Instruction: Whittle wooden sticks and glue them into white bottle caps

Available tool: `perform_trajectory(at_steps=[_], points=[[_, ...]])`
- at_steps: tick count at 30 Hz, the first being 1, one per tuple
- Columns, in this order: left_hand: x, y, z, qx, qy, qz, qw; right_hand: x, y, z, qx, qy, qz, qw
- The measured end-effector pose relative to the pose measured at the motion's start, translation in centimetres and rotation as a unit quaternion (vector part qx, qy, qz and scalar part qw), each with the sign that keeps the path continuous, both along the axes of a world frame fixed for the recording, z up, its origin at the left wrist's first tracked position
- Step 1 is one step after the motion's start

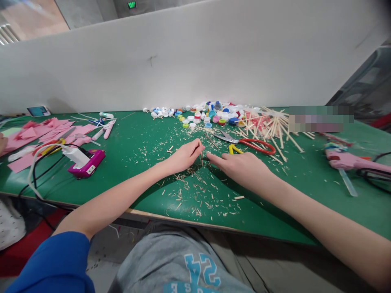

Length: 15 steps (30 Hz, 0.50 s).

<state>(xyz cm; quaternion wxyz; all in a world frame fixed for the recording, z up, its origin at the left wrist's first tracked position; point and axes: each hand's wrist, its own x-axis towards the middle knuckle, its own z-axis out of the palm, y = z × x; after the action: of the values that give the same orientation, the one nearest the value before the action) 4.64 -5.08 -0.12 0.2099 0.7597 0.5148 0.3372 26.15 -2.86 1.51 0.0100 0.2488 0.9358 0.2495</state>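
Above the shavings on the green table, my left hand (186, 156) is closed, pinching a short thin wooden stick (201, 159) held nearly upright. My right hand (244, 167) is closed just to the right, its index finger stretched toward the stick. A small dark tip shows by that finger; the rest of what it grips is hidden. Yellow handles (234, 149) stick out behind the right knuckles; I cannot tell whether they belong to the held thing. Red-handled scissors (258, 145) lie open beyond this hand. Wood shavings (197, 189) are scattered below and around both hands.
Bottle caps (210, 115) and a heap of wooden sticks (279, 122) lie along the white partition (183, 61). A pink glue gun (351, 159) is at right. At left are pink paper (24, 140), a purple power strip (88, 163) with cables, and another person's hand (2, 142).
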Motion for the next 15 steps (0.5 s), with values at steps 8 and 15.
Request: perform_trajectory(at_steps=[8, 15], points=[[-0.07, 0.04, 0.01, -0.004, -0.002, 0.005, 1.000, -0.13, -0.28, -0.15, 0.003, -0.035, -0.005, 0.999], [-0.22, 0.41, -0.35, 0.003, -0.004, -0.008, 1.000, -0.31, -0.41, 0.38, -0.008, -0.048, -0.017, 0.999]])
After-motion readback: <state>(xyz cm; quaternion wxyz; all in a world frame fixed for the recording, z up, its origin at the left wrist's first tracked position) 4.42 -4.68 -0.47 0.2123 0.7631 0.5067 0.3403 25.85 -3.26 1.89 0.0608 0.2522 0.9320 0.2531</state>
